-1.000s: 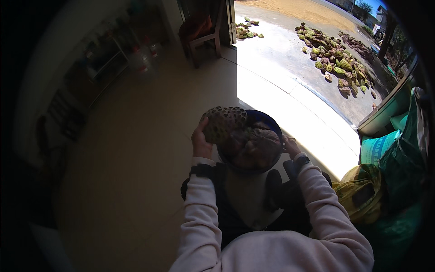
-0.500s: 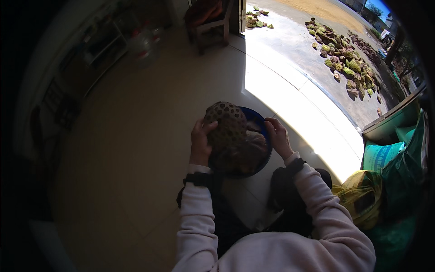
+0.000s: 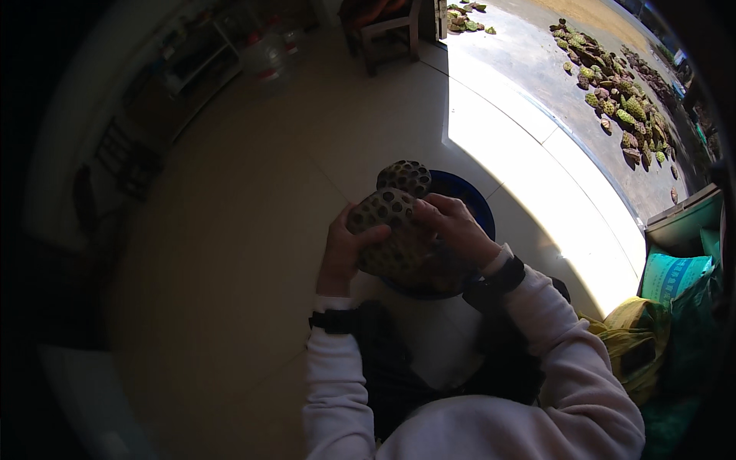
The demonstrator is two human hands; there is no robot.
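My left hand (image 3: pixel 337 249) grips a dry brown lotus seed pod (image 3: pixel 383 238) from its left side, the thumb lying across it. The pod's face, full of dark round holes, is turned upward. My right hand (image 3: pixel 458 228) is curled closed against the pod's upper right edge, fingertips pressed on it; whether a seed is between them cannot be seen. A second lotus seed pod (image 3: pixel 405 175) shows just beyond the held one, at the basin's far left rim. Beneath both hands stands a round blue basin (image 3: pixel 481 203), its contents mostly in shadow.
Several lotus pods (image 3: pixel 625 103) lie heaped on sunlit ground outside the doorway. At the right are a yellow bag (image 3: pixel 638 330) and a green-blue sack (image 3: pixel 673 272). A wooden chair (image 3: pixel 383 34) stands at the back, with clear plastic bottles (image 3: pixel 264 57) to its left.
My right hand has moved from the basin's right rim onto the held pod. The held pod now sits nearer me, and another pod shows behind it. The whole view has shifted slightly.
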